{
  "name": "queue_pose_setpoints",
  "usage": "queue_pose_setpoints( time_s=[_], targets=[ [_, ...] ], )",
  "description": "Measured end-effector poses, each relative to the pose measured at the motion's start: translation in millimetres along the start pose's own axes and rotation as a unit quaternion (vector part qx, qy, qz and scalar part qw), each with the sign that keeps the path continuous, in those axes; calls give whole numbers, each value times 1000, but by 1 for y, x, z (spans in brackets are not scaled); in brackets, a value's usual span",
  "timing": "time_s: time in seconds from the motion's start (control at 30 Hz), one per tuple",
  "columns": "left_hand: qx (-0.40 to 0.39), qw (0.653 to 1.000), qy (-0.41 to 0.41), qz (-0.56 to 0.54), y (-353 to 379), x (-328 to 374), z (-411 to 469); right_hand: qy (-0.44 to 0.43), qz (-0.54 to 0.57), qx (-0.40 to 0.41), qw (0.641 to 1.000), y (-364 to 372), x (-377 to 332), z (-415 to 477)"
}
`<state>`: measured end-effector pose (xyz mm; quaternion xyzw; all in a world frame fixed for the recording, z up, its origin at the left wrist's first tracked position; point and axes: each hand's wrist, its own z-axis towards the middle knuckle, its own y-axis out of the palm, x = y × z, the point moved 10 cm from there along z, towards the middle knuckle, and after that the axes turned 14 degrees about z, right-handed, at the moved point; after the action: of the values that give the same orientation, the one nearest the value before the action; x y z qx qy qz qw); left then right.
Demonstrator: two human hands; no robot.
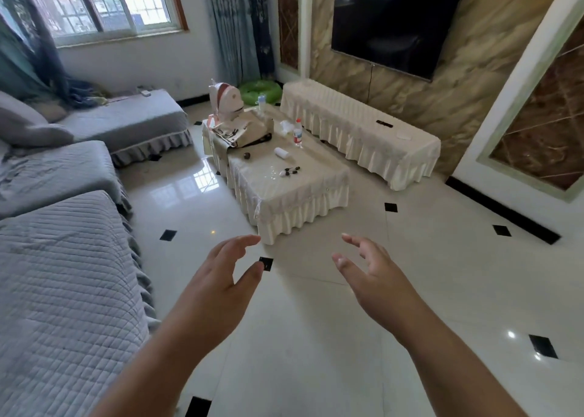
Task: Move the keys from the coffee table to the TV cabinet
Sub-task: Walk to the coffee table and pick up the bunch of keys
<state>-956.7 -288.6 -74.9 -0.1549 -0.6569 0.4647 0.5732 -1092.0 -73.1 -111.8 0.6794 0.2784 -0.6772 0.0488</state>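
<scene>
Keys [290, 171] lie on top of the coffee table [278, 195], toward its near end; a small dark bunch with a pale piece beside it; too small here to count the keys or make out a ring. We judge them light, hard and loose; the table cover looks glossy, so they may slide, and they will dangle if caught by one piece only; best to pinch at the ring or close the fingers over the whole bunch.

TV cabinet [347, 116] stands just beyond the coffee table's right side, draped in similar pale cloth.

Left hand [221, 277] hovers short of the coffee table's near end, over the floor; fingers spread and relaxed, holding nothing. Right hand [376, 274] hovers to the right of that near corner; fingers apart, thumb out, empty. Both forearms reach toward the coffee table; neither touches it; we judge the pick-up not yet begun.
</scene>
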Motion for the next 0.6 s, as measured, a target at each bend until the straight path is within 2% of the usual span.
queue_pose_setpoints(
  time_s=[0.13,0.27,0.6],
  targets=[
    [13,1000,-9,-13,15,17,38,6,-7,-11,1000,-14,0,41],
    [22,1000,-19,-10,23,22,79,-28,-43,-24,998,-17,-9,75],
    [-22,999,-10,-30,55,3,199,-8,-59,0,998,-26,-9,189]
  ],
)
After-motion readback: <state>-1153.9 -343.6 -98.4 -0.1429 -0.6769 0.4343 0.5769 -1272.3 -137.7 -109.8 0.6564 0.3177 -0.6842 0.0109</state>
